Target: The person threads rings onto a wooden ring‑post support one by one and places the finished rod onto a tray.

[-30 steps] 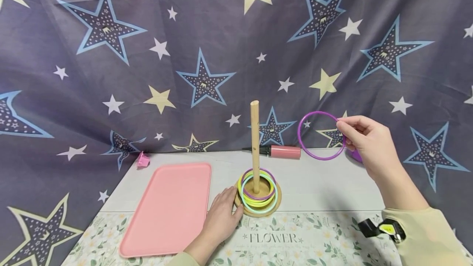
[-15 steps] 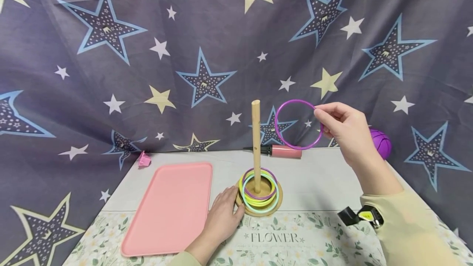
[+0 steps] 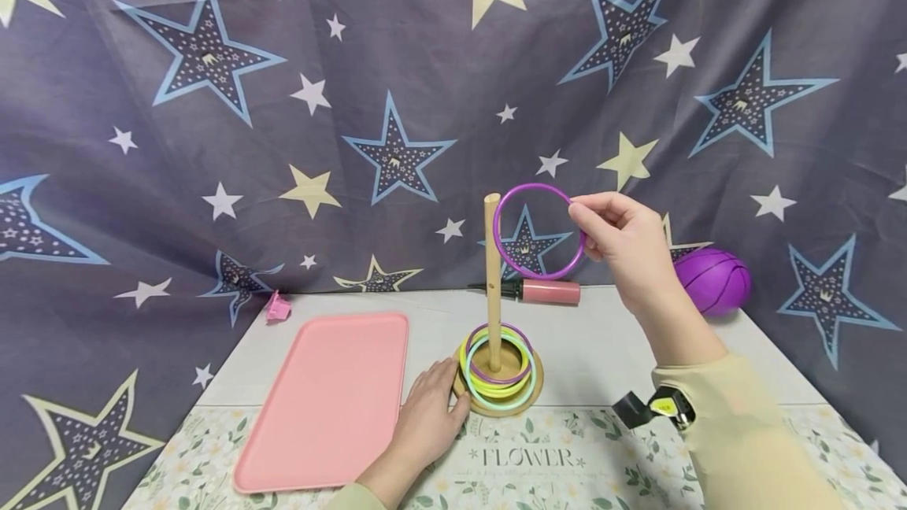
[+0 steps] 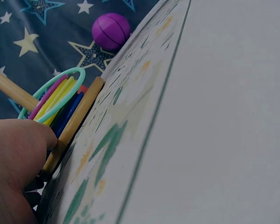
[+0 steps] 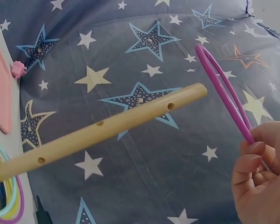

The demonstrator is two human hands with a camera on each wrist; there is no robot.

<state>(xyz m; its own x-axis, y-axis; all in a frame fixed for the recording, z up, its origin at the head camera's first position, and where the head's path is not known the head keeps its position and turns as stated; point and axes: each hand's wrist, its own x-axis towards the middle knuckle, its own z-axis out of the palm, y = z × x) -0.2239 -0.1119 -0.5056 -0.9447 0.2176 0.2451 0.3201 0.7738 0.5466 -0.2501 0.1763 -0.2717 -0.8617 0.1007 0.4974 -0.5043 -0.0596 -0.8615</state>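
My right hand (image 3: 627,246) pinches a thin purple ring (image 3: 544,278) by its right side, thumb against fingertips. The ring hangs upright in the air, its left edge overlapping the top of the wooden peg (image 3: 493,290) in the head view. From the right wrist, a gap shows between the purple ring (image 5: 222,95) and the peg's tip (image 5: 200,90). Around the peg's foot lie a teal ring (image 4: 77,70), yellow rings (image 4: 60,98), another purple ring and blue ones. My left hand (image 3: 427,415) lies on the table with extended fingers, touching the round wooden base (image 3: 537,384).
Left of the peg lies a pink tray (image 3: 326,400). A pink hand pump (image 3: 550,291) with a black nozzle lies behind it, and a purple ball (image 3: 714,282) sits at the back right. A small pink object (image 3: 278,307) is by the star-patterned curtain (image 3: 425,61).
My right hand has carried the purple ring leftward and up, from well right of the peg to its top. The purple ball has come into view behind the wrist. My left hand stays put.
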